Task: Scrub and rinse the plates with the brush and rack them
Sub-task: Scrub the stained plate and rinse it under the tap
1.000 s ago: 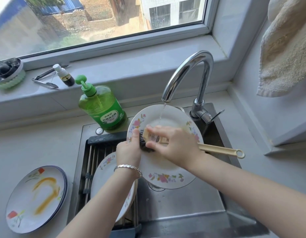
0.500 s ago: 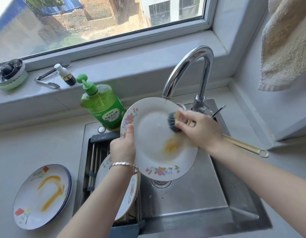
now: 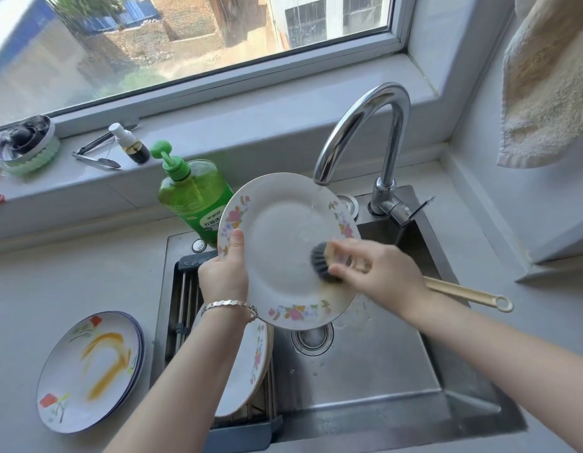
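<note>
Here, left hand [image 3: 223, 276] pinches wet floral-rimmed white plate [image 3: 277, 243]; right hand [image 3: 378, 273] grips wooden black-bristled brush [image 3: 320, 263]; hard strokes could drop plate into steel sink [image 3: 381, 371] beneath hands.

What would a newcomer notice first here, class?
The white flower-rimmed plate, held tilted over the steel sink by the left hand while the right hand scrubs its lower right with a dark-bristled wooden brush. Next, the yellow-smeared white plate on the counter at left, and the green soap bottle behind the sink.
</note>
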### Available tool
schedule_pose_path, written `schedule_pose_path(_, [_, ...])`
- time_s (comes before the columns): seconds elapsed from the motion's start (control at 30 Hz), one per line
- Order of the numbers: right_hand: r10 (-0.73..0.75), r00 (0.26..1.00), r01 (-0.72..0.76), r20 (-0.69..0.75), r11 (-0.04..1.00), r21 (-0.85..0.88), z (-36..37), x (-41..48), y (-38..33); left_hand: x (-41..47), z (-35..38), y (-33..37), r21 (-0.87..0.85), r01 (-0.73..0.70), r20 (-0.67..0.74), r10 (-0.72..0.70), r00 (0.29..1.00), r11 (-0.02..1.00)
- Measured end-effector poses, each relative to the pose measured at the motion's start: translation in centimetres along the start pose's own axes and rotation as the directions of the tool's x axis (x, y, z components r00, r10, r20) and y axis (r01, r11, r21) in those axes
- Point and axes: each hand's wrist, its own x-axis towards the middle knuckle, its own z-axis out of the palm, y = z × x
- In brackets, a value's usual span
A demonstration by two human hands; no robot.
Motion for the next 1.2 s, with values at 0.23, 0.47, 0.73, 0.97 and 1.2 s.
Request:
schedule_pose_path(0.23, [-0.139,0.977,0.135,0.160,0.990,0.040,1.1,-2.4,-2.3,0.7,0.3,-0.8,-0.052,0.074,-0.032,-0.076,0.997,0.996])
schedule_pose_path(0.47, [0.007,0.988,0.004,0.152,0.997,-0.074,0.5,-2.4,-0.2,0.9,0.3,-0.5,0.002,0.042,-0.070,-0.042,0.997,0.999])
schedule_pose_path(0.73, [0.457,0.888,-0.451,0.042,0.887,-0.102,-2.4,-0.2,7.4,1.3,0.0,-1.0,0.032,0.060,0.011,-0.060,0.998,0.998])
schedule_pose_path(0.97, [0.646,0.764,-0.562,-0.006,0.669,0.487,-3.9,5.3,7.5,1.0,0.0,-1.9,0.115,0.015,0.052,-0.021,0.998,0.993])
schedule_pose_path(1.2, [0.636,0.772,-0.527,-0.004,0.642,0.557,-3.6,8.3,5.6,0.7,-0.9,-1.8,0.184,-0.050,0.063,0.039,0.997,0.982])
